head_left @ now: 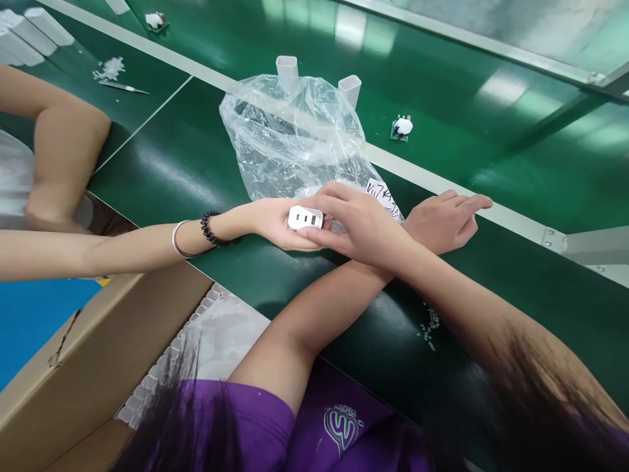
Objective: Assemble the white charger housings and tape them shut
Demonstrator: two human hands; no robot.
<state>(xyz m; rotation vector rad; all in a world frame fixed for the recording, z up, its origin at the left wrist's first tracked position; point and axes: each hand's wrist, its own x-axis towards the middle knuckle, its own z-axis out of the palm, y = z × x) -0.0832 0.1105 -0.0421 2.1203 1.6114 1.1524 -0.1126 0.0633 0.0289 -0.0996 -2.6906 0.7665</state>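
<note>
- The right hand (356, 223) crosses over the left forearm and reaches to the person's left. Its fingers are curled around the right end of a white charger (305, 217), with fingertips on top and the thumb underneath.
- The white charger is just above the green worktop (196, 170), at the near edge of a clear plastic bag (295, 137). Its port face is turned toward the camera.
- A co-worker's hand (278, 223) comes in from the left and holds the other end of the same charger, so both hands are on it at once. That arm wears a silver bangle (177, 239) and a black coiled hair tie (210, 228) at the wrist.
- The left hand (447, 219) lies beyond the crossed right arm. It is released, with the fingers stretched out flat and pointing right, and it grips nothing. It rests on the worktop beside the pale rail (515, 219).
- A handwritten paper label (383, 196) shows between the two hands, at the bag's corner.
- Two upright white casings (287, 69) stand just behind the bag.
- A small circuit board with a white cap (401, 126) lies on the far green belt, well apart from the hands. A similar one (157, 21) lies further left.
- At the far left are white scraps (111, 67) and a thin blade-like tool (125, 87).
- A cardboard box (98, 354) stands at the near left edge, below the co-worker's arm.
</note>
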